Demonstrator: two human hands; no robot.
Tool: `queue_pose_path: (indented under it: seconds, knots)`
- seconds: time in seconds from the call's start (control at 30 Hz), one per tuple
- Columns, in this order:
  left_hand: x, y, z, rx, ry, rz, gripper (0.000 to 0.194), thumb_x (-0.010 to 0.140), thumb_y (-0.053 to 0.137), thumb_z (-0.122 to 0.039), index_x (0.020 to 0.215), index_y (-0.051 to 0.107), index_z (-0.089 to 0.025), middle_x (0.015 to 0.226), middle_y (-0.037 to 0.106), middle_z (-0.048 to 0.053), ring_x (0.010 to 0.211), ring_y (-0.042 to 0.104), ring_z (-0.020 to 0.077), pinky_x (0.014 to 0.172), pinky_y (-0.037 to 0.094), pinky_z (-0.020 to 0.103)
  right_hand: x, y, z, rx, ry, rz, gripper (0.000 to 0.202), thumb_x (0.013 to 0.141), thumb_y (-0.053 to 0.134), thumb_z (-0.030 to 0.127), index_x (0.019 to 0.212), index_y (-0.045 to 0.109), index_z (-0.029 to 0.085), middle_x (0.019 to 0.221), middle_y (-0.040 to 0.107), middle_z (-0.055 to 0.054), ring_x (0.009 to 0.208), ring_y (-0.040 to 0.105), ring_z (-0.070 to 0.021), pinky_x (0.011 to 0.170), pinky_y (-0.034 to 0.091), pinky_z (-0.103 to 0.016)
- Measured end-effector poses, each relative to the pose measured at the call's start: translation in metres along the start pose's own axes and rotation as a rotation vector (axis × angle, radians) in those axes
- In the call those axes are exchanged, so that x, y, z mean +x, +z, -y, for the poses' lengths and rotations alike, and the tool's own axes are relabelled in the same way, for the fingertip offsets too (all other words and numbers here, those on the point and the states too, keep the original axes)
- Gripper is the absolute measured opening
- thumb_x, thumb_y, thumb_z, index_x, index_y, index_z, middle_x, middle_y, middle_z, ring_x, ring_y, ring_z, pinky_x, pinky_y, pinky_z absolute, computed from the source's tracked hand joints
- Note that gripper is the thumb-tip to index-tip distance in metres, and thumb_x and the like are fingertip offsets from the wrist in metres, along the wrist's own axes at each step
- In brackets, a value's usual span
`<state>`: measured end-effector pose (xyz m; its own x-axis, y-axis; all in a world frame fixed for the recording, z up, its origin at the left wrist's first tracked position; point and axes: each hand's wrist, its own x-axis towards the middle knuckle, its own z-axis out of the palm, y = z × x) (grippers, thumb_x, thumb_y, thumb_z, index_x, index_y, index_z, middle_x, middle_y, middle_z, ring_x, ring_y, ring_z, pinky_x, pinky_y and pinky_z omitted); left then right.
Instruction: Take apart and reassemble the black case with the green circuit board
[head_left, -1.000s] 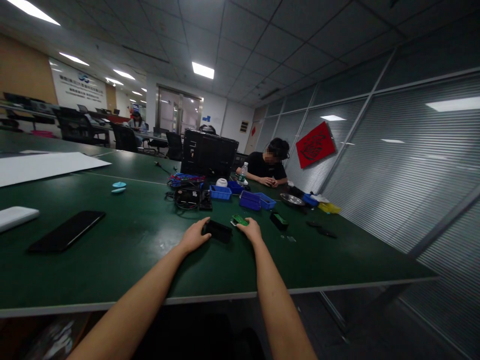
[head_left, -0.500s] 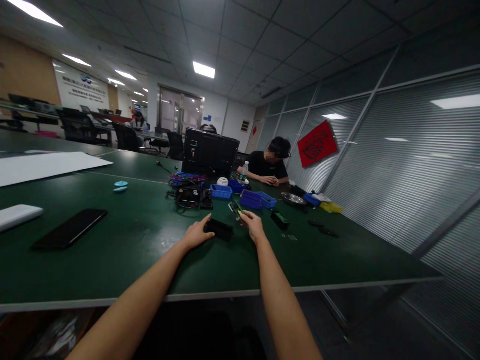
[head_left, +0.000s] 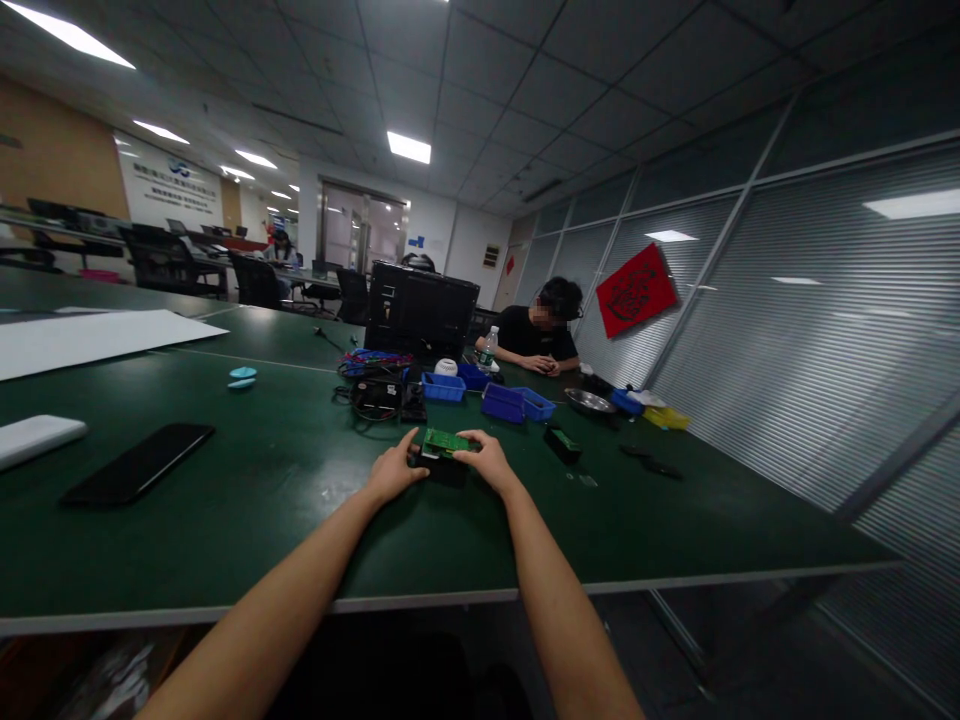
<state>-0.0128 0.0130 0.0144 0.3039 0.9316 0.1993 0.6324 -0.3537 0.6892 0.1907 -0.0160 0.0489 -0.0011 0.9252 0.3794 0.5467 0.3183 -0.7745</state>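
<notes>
A green circuit board (head_left: 445, 441) lies flat over a small black case (head_left: 442, 470) on the table in front of me. My right hand (head_left: 486, 460) pinches the board by its right end. Around the left end of the case, my left hand (head_left: 397, 470) has thumb and fingers closed. Whether the board rests in the case or just above it I cannot tell. To the right stands another black case with green inside (head_left: 562, 443). Small clear pieces (head_left: 587, 481) lie near it.
Blue bins (head_left: 504, 401), a black adapter with cables (head_left: 375, 397) and a monitor (head_left: 421, 310) stand beyond my hands. A metal bowl (head_left: 589, 401) and black parts (head_left: 651, 461) are to the right. Left lies a black phone-like slab (head_left: 139, 463). A co-worker (head_left: 541, 330) sits across.
My right hand has brought the circuit board left and turned it from tilted to flat over the black case. The left hand still holds the case in place.
</notes>
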Motion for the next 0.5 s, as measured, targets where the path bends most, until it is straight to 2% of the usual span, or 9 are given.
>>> queue_pose_path:
  seconds: [0.33,0.5]
  knots:
    - [-0.0005,0.0004,-0.0006,0.037,0.02,-0.014,0.086,0.063,0.064,-0.035,0.136,0.019,-0.028,0.113,0.058,0.001,0.095,0.056,0.0178,0.077,0.041,0.026,-0.0003,0.0005,0.001,-0.125,-0.035,0.012,0.034,0.059,0.069,0.029,0.09,0.064,0.016,0.089,0.059,-0.004,0.082,0.053,-0.0158,0.07,0.042,-0.026]
    - [-0.001,0.0013,-0.0024,0.021,0.009,-0.004,0.086,0.064,0.064,-0.033,0.136,0.018,-0.027,0.114,0.057,0.002,0.097,0.055,0.0188,0.078,0.041,0.026,-0.0007,0.0004,-0.0015,-0.077,-0.02,0.095,0.039,0.059,0.069,0.032,0.095,0.063,0.018,0.097,0.06,-0.004,0.088,0.054,-0.017,0.077,0.042,-0.029]
